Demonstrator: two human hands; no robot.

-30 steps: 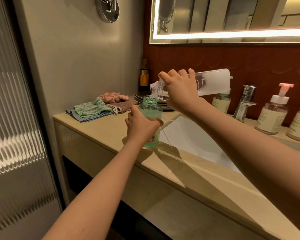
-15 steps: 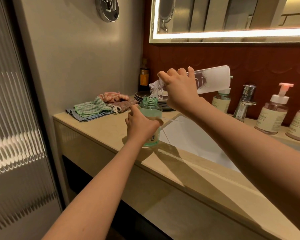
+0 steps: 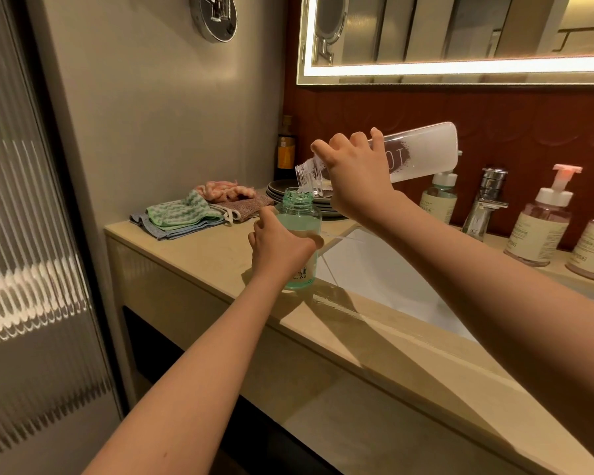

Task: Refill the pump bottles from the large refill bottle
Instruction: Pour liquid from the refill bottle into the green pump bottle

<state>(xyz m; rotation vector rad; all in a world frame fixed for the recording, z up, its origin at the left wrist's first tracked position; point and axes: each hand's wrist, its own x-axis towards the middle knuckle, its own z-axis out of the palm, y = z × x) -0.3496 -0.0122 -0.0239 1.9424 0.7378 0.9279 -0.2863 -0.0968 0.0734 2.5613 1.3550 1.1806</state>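
Refill bottle (image 3: 426, 150) tilted, gripped by right hand (image 3: 355, 176), mouth over green bottle (image 3: 299, 231); left hand (image 3: 280, 248) grips green bottle.

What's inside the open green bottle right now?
The green bottle shows pale green liquid up to near its shoulder, neck open. The left hand covers its middle; whether liquid flows in from the refill bottle is unclear.

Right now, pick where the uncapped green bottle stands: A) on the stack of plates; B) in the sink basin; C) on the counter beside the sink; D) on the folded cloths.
C: the green bottle stands on the counter beside the sink, gripped by the left hand, under the refill bottle that the right hand tips.
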